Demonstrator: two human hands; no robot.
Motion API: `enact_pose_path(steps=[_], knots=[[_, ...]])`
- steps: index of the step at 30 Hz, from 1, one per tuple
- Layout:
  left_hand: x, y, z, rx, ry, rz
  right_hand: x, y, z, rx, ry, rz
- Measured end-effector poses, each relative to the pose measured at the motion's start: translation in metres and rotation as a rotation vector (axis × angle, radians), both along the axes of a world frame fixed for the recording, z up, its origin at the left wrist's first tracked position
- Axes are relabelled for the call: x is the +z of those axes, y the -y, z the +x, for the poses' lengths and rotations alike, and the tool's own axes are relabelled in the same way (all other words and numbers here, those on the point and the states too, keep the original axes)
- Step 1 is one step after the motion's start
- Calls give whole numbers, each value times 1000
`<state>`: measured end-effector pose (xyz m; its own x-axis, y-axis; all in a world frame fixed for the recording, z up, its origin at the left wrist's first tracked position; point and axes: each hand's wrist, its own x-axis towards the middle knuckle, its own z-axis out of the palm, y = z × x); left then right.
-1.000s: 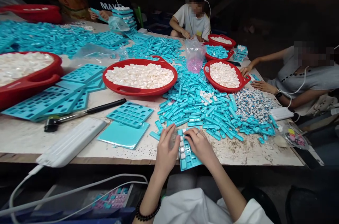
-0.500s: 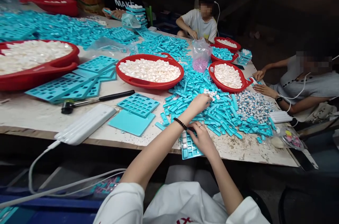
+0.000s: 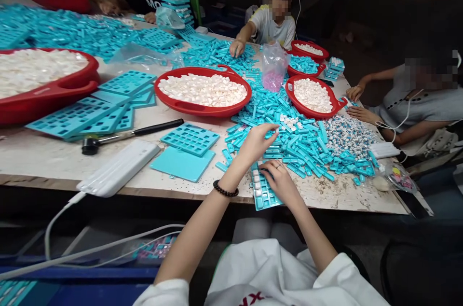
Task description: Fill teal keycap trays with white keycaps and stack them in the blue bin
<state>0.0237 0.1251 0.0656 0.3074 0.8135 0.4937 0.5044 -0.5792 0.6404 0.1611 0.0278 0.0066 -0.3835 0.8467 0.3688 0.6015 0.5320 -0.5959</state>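
A turquoise tray (image 3: 265, 198) with square compartments lies at the table's front edge, a column of small white square pieces (image 3: 257, 178) along its left side. My right hand (image 3: 280, 180) rests over it, fingers bent together at the upper part; whatever they pinch is hidden. My left hand (image 3: 258, 141), a dark beaded bracelet (image 3: 225, 189) on its wrist, hovers above and to the left of the tray. Its thumb and fingers are apart, with nothing visible between them. Just past its fingertips, loose white pieces (image 3: 290, 122) lie on a heap of narrow turquoise strips (image 3: 300, 144).
Red baskets of white pieces (image 3: 202, 112) (image 3: 314, 114) stand behind the heap. At left are stacked turquoise grids (image 3: 68, 118), a black-handled tool (image 3: 155, 127) and a white power bank (image 3: 117, 168) with a cable. Several people sit around the table; one hand (image 3: 237, 48) reaches into the strips.
My left hand has drawn back left from the loose white pieces, its fingers now apart. My right hand remains on the tray. Across the table, a person's hand has reached into the strips.
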Motion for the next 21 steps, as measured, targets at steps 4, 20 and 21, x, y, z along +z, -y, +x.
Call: enact_pose_path(steps=[4, 20, 21], knots=[[-10, 33, -19, 14, 113, -36, 1, 1, 0, -4, -15, -7], [-43, 106, -44, 271, 342, -340, -1, 2, -1, -1, -18, -32], [-45, 107, -43, 271, 345, -355, -1, 1, -1, 2, -15, -33]])
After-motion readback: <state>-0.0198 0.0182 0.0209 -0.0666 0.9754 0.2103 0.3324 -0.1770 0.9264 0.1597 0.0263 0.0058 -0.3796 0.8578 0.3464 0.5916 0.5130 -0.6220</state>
